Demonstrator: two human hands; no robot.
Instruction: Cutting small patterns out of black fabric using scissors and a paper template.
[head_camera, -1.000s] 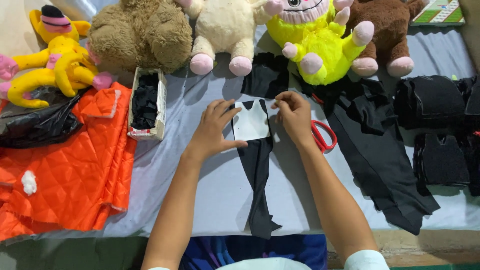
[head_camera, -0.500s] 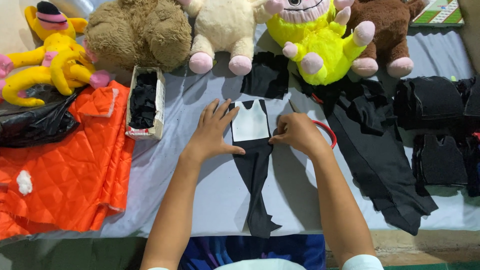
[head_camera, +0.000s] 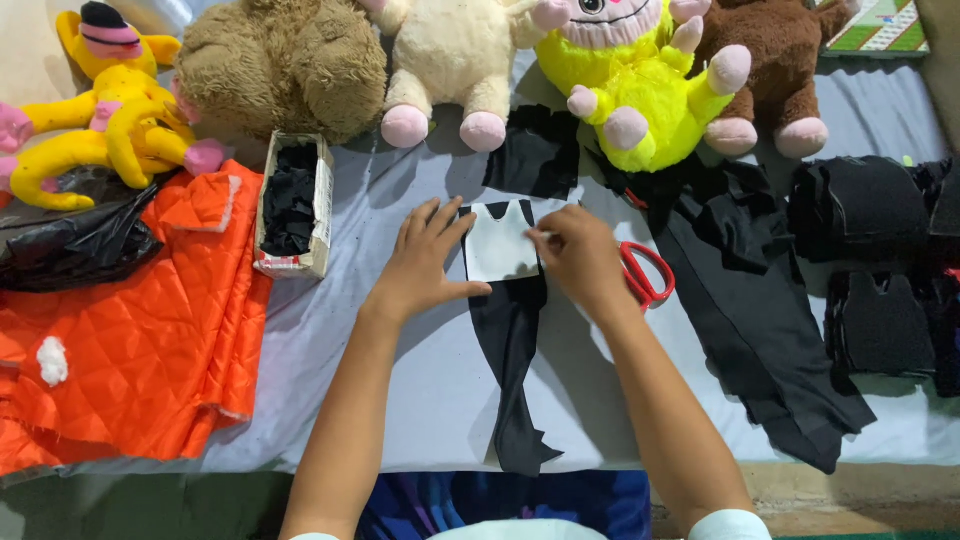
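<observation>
Right now we have both hands at the centre of the frame, on a white paper pattern (head_camera: 499, 243) that lies on the top end of a long strip of black fabric (head_camera: 512, 360) running down toward the near edge of the bench (head_camera: 420, 380). Our left hand (head_camera: 425, 262) rests flat, fingers spread open, touching the pattern's left edge and the cloth beside it. Our right hand (head_camera: 583, 258) is curled at the pattern's right edge; its fingers look pinched on something thin, but we cannot tell what, or whether they truly grip. Red-handled scissors (head_camera: 645, 275) lie just beside that hand, partly under it.

As we judge it, the risk is slippage: the pattern sits loose on smooth cloth, so lifting the left hand could let it skew. The strip's narrow, ragged lower end could also drag. A larger black cloth (head_camera: 760, 310) lies near on the right, and a box of black scraps (head_camera: 292, 205) sits at left.
</observation>
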